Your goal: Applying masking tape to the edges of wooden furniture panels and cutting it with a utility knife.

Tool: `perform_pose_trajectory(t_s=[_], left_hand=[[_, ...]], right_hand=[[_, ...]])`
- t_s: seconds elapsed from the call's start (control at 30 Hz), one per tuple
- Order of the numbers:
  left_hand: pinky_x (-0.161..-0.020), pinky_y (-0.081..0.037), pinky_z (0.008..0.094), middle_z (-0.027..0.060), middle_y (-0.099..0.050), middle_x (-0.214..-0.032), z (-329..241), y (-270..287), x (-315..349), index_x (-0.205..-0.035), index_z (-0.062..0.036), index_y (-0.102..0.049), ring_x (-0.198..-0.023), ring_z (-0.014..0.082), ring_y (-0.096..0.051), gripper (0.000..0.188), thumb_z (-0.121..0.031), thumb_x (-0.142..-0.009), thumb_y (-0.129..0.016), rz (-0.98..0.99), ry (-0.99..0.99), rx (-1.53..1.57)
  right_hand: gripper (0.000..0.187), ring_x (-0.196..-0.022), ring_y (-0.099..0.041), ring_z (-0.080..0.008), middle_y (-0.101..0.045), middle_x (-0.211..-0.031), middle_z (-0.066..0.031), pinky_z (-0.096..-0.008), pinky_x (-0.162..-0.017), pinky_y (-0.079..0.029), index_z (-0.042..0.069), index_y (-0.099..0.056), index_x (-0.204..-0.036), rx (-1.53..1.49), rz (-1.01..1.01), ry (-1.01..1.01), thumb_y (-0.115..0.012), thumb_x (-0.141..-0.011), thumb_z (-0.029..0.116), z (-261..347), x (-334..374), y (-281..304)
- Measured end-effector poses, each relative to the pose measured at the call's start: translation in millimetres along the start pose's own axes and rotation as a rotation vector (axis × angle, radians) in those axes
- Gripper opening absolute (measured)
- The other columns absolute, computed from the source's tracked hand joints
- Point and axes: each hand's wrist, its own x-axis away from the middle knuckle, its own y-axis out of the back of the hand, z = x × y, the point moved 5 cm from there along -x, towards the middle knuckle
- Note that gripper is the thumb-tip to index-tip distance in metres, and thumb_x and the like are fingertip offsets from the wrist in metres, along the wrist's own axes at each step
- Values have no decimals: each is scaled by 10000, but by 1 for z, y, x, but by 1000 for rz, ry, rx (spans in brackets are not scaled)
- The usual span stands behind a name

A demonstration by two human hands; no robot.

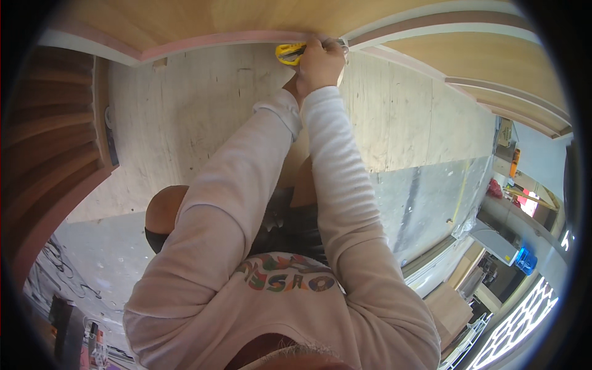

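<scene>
My right hand is closed at the top of the view, against the pale edge of a wooden frame. A small yellow-and-black hand tool sticks out to the left from its fingers; its exact kind cannot be made out. My left hand crosses in close beneath the right one. Only a strip near its wrist shows, and its fingers are hidden behind the right hand. Both forearms reach far forward in pale sleeves.
Framed wooden panels stand along the top and right. A brown slatted wooden piece rises at the left. Pale boards lie below my arms. Cables are at lower left; boards and a blue container are at right.
</scene>
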Motion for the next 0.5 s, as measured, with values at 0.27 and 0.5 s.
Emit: perform_pose_trajectory(t_s=[0.27, 0.5], left_hand=[[-608, -494, 280, 134, -607, -806, 6, -3, -7, -932, -57, -594, -674, 210, -599, 231, -246, -845, -494, -21, 1, -85], [-595, -462, 271, 105, -614, -777, 17, -7, 41, -828, -54, -608, -645, 208, -570, 265, -301, -828, -510, 199, -360, 831]], right_hand=[[179, -703, -590, -220, -554, -886, -124, -364, -556, -522, -50, -534, -984, -24, 275, -30, -526, -850, 68, -11, 10, 3], [214, -737, -606, -201, -591, -836, -110, -310, -709, -498, 13, -557, -1079, 652, 853, 450, -527, -870, 48, 33, 57, 23]])
